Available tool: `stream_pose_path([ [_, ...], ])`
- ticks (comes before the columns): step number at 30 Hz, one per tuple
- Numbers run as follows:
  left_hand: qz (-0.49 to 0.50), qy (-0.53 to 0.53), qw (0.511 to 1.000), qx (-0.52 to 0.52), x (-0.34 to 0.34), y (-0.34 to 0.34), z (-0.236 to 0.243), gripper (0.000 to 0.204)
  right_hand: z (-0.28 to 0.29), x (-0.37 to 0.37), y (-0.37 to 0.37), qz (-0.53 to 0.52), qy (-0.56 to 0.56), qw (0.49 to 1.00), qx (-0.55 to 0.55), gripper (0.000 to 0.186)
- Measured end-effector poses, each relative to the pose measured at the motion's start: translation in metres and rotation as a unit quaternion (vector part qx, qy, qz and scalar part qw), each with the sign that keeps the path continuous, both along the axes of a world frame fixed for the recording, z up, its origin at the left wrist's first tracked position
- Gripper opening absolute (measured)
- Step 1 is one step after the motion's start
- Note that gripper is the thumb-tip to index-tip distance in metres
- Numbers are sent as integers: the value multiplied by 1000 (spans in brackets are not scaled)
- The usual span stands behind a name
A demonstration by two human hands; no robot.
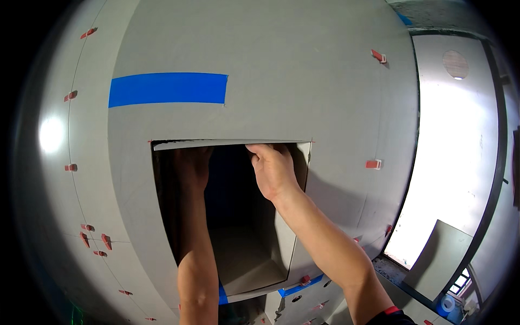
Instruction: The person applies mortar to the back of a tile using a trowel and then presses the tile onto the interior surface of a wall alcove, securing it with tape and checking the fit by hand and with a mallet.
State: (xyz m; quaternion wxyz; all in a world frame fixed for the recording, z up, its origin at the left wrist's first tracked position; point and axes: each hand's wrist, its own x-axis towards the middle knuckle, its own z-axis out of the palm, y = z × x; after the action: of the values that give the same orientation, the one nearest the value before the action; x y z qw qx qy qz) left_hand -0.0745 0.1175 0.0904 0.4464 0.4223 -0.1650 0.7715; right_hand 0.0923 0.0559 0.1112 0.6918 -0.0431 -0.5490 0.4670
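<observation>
A rectangular niche [246,244] opens in a wall of large grey tiles [260,70]. Along its top edge lies a thin, pale tile strip [189,144], slightly tilted, with a dark gap above its left end. My right hand [273,170] grips the strip's underside near the right, thumb at the front edge and fingers curled, partly hidden. My left hand [191,168] reaches into the shadowed niche below the strip's left part; its fingertips are hidden in the dark.
Blue tape [168,89] crosses the tile above the niche. Red levelling clips [374,164] stick out along the joints on both sides. At right stands a bright white panel [455,130] in a dark frame. A blue roll [446,305] lies at the lower right.
</observation>
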Motion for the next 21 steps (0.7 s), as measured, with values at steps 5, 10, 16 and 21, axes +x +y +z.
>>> stream_pose_path([
  [5, -25, 6, 1000, 11, -2, 7, -4, 48, 0, 4, 6, -5, -11, 1000, -11, 31],
  [10, -99, 27, 986, 134, -30, 54, -26, 48, 2, -2, 0, -15, -36, 998, -57, 28],
  [16, -39, 28, 995, 89, -7, 39, -14, 45, -2, 5, 4, -18, 4, 999, -27, 31],
  [21, -17, 28, 997, 72, -8, 31, -9, 51, 2, 1, 4, -13, -11, 1000, -20, 33],
])
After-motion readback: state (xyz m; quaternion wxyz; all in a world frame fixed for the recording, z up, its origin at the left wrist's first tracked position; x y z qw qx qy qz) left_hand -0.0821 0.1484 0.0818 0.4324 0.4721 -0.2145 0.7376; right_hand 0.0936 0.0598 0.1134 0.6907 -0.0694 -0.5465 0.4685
